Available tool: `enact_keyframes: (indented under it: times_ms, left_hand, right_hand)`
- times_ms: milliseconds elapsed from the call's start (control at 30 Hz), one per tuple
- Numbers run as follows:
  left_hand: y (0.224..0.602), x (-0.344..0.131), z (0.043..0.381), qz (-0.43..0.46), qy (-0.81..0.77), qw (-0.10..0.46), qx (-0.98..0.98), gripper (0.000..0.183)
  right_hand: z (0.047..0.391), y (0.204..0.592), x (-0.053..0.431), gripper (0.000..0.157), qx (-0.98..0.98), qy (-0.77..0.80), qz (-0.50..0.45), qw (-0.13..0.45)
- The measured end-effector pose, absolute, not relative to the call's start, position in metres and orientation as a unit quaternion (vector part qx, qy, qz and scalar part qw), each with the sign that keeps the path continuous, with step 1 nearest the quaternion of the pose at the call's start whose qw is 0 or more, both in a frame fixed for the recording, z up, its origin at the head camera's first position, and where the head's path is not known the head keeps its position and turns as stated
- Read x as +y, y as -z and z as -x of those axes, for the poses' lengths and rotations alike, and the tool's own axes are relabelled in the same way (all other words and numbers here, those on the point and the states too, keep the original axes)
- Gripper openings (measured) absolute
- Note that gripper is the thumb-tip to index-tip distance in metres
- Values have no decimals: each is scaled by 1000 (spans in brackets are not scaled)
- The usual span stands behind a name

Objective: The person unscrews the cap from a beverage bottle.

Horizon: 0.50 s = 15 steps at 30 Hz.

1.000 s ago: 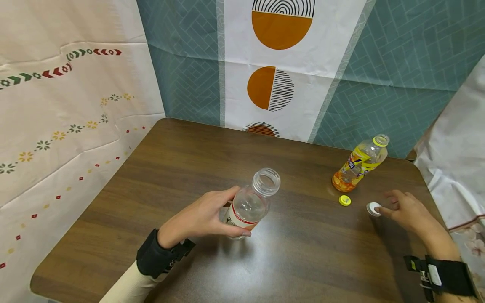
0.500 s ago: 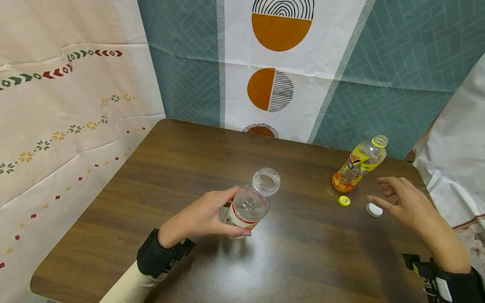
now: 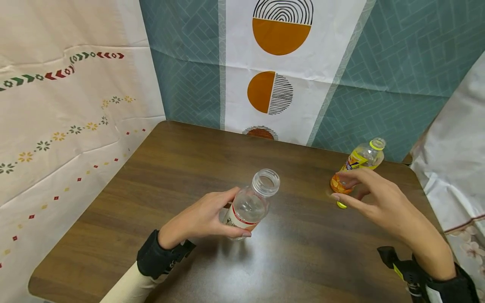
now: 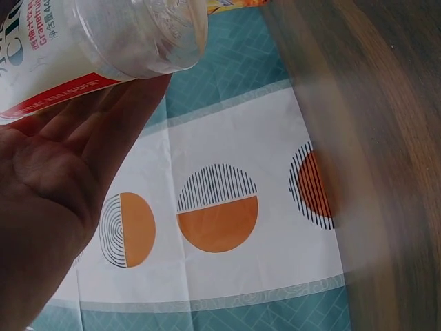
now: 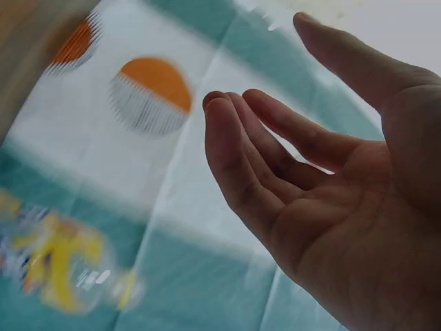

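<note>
My left hand [image 3: 206, 213] grips a clear uncapped bottle [image 3: 250, 206], thumb on the near side and fingers round the far side. Its white label with a red band also shows in the left wrist view, where the bottle [image 4: 148, 34] lies across the palm. My right hand [image 3: 382, 202] hovers at the right with fingers loosely bent and nothing between them. Behind it stands a second uncapped bottle [image 3: 373, 156] with a yellow and orange label. A yellow cap [image 3: 341, 205] peeks out below the right thumb. The white cap is hidden behind the right hand.
The brown wooden table [image 3: 182, 168] has its back edge against a teal and white patterned cloth [image 3: 189, 75]. A cream cloth [image 3: 75, 126] hangs at the left, and a pale cloth [image 3: 451, 168] drapes at the right.
My right hand has lifted from the white cap and moved left, now overlapping the yellow-labelled bottle and covering the white cap. The left hand keeps its grip on the clear bottle.
</note>
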State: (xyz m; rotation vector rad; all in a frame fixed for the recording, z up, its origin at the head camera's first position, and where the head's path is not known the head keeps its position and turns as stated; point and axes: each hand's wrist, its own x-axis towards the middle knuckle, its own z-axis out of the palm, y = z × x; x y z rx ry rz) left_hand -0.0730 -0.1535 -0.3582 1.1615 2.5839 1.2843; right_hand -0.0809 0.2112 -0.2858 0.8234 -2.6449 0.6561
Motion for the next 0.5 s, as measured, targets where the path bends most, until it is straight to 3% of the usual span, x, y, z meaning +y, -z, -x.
enact_keyframes:
  times_ms: [333, 500]
  left_hand:
    - [359, -152, 72, -379, -418, 16, 826, 56]
    - [357, -152, 72, -386, -420, 14, 821, 57]
  right_hand:
    - [69, 264, 156, 53, -862, -277, -405, 128]
    - [65, 260, 134, 55, -850, -300, -420, 101]
